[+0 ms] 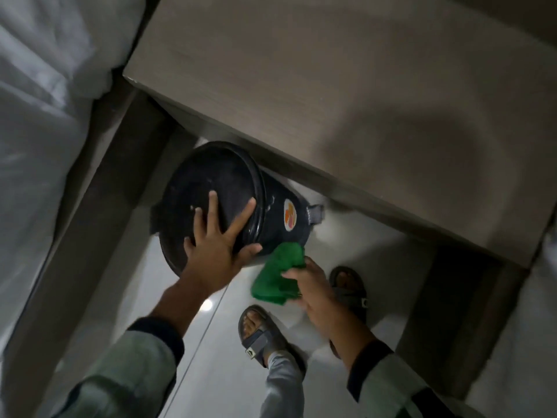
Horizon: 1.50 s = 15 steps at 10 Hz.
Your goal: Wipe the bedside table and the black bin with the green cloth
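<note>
The black bin (211, 182) is tilted on its side in front of the bedside table (346, 86), its lid toward me and an orange-and-white sticker on its wall. My left hand (217, 239) grips the lid's lower rim, fingers spread over the lid and thumb under the edge. My right hand (316, 294) holds the bunched green cloth (278, 274), which touches the bin's lower side just right of my left thumb.
A white-sheeted bed (45, 116) with a brown frame runs along the left. Another bed's edge shows at far right. My sandalled feet (259, 333) stand on the glossy white tiled floor below the bin. A grey pedal sticks out at the bin's base.
</note>
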Each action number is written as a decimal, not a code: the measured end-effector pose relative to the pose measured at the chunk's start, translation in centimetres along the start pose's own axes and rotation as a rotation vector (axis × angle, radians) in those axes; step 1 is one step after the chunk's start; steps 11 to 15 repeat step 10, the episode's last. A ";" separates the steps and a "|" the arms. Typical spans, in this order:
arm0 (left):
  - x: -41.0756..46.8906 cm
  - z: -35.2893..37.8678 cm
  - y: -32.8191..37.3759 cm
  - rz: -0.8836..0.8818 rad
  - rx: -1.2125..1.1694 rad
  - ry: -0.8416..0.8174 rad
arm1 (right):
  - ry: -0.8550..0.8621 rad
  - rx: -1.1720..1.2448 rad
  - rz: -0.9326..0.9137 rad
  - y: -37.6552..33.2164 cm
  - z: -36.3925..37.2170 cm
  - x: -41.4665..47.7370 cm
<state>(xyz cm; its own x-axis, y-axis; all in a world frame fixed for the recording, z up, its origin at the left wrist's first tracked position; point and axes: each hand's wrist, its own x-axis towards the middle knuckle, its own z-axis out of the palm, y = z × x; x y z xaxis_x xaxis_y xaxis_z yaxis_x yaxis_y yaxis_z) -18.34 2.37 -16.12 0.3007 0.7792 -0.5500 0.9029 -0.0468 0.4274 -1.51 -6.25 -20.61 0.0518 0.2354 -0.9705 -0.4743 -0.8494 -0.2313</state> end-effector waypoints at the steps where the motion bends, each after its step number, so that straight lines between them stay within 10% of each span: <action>1: -2.6 3.6 2.1 0.072 0.171 0.039 | 0.265 -0.223 -0.069 -1.3 -5.1 -0.8; 4: -5.2 11.0 6.2 0.038 0.531 -0.050 | 0.350 -0.746 -0.674 -5.4 -10.0 -4.4; 5: -4.1 8.7 9.5 -0.104 0.317 -0.010 | 0.337 -0.882 -0.855 -7.8 -11.1 -6.8; 6: -2.0 3.0 15.7 -0.234 -0.691 0.211 | 0.379 -0.976 -1.165 -10.6 -11.6 -9.2; 7: 1.5 -1.3 21.2 -0.318 -1.304 0.006 | 0.523 -1.101 -1.426 -14.3 -12.3 -10.1; 10: 0.2 -2.1 20.6 -0.023 -0.031 0.100 | 0.461 -1.877 -0.831 -19.5 -13.3 -9.9; 15: 0.2 -2.1 20.6 -0.023 -0.031 0.100 | 0.461 -1.877 -0.831 -19.5 -13.3 -9.9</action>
